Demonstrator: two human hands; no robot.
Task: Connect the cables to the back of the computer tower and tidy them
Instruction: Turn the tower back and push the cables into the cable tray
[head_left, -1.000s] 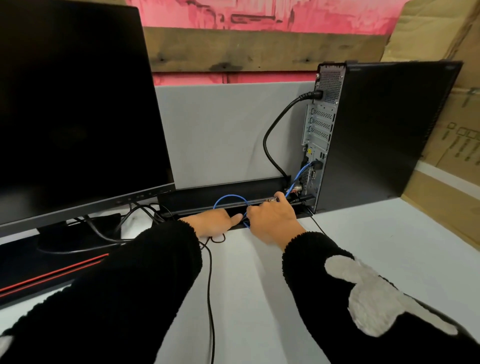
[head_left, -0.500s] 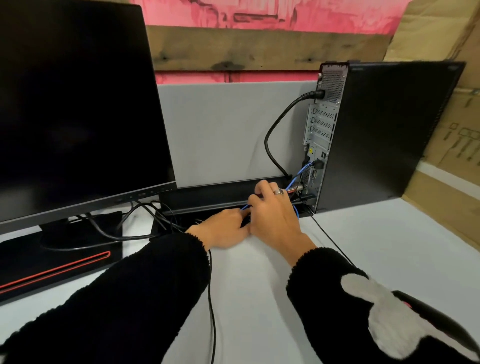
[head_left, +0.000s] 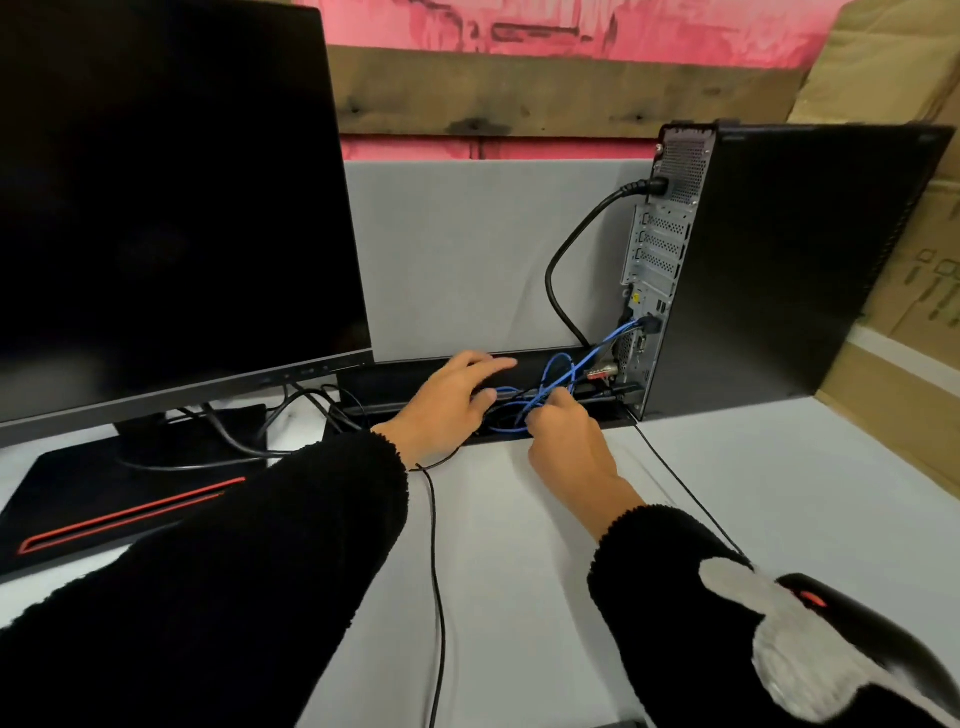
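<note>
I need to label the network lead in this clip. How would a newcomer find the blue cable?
Start at the black computer tower standing at the right. Low on its silver rear panel, the blue cable leaves a port and loops down into the black cable tray, by the right hand. It is the only blue lead; the others are black.

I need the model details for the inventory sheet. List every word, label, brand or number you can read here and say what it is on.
None can be read.
Computer tower: a small yellow sticker on its rear panel, too small to read.
Cardboard boxes at right: dark printed marks, too blurred and skewed to read.
Monitor: tiny marks on the lower bezel, illegible.
Pink wall board: dark smears, no lettering.
</note>
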